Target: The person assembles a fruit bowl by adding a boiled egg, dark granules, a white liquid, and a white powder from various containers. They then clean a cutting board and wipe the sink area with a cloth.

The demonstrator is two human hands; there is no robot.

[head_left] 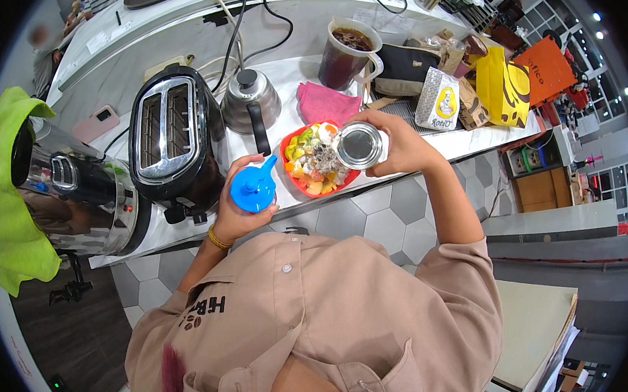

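Observation:
A red bowl (pixel 284 167) full of chopped pieces, yellow, green, orange and white, sits at the counter's near edge. Dark specks lie over the middle of the heap. My right hand (pixel 403 145) is wrapped round a small jar with a round silvery metal end (pixel 360 146), tilted at the bowl's right side and covering part of it. Left of the bowl, my left hand (pixel 233 218) grips a bottle with a blue spouted top (pixel 253 186); the body below the top is mostly hidden.
A black toaster (pixel 170 133) and a steel gooseneck kettle (pixel 251 104) stand to the left. Behind the bowl lie a pink cloth (pixel 327 103) and a jug of dark liquid (pixel 348 54). Rightward are a dark pouch (pixel 404 71), a white packet (pixel 437 99) and a yellow bag (pixel 502 85).

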